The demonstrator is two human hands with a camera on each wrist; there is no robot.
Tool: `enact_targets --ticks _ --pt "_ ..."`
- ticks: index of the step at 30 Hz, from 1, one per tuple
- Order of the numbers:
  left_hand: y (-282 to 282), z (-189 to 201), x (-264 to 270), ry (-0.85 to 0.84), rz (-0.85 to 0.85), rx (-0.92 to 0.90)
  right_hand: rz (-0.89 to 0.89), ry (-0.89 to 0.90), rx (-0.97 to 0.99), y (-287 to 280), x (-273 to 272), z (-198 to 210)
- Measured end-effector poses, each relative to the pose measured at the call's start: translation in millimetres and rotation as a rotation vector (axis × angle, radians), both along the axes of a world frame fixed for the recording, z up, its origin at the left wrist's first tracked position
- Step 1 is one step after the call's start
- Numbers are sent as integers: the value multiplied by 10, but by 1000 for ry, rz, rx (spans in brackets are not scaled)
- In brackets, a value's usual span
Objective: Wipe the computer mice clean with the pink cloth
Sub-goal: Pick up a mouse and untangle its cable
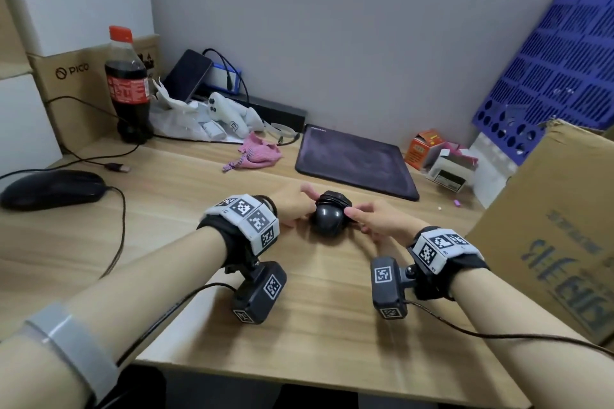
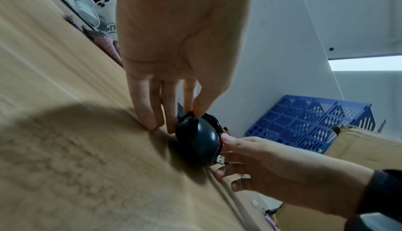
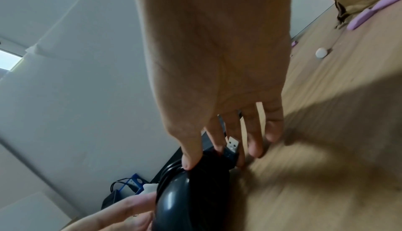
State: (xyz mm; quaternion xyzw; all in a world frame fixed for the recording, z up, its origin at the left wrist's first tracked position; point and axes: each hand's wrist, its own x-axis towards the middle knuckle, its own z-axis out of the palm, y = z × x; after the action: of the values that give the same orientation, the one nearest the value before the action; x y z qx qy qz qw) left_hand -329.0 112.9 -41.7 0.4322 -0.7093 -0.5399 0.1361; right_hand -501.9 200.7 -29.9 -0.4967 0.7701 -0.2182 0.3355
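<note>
Between both pinching hands (image 1: 335, 219), cord-wrapped black mouse (image 1: 329, 222), its front seemingly cable-hidden.

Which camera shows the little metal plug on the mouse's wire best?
The right wrist view: the USB plug is large and clear between the right hand's fingers. The left wrist view shows it small beside the mouse. The head view hides it.

Office desk (image 1: 186, 242): mouse pad (image 1: 357, 161), cardboard boxes (image 1: 564, 226).
</note>
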Motion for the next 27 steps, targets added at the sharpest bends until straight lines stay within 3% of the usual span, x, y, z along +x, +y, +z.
enact_targets --ticks 5,7,9,14,22,27 --pt "-45 13 114 -65 -68 -82 -12 54 17 -7 17 157" --pt "-86 89 240 -108 -92 -184 -73 123 -78 -32 93 324" --pt "-131 183 440 -147 -86 -289 -26 133 -237 -82 222 493" --pt "-292 349 1104 -50 66 -341 -7 117 -421 -303 747 740" --pt "-429 371 2473 -122 337 -426 162 -133 -260 -631 1766 668" --pt "-454 242 3151 -219 505 -447 293 21 -185 -907 2372 400"
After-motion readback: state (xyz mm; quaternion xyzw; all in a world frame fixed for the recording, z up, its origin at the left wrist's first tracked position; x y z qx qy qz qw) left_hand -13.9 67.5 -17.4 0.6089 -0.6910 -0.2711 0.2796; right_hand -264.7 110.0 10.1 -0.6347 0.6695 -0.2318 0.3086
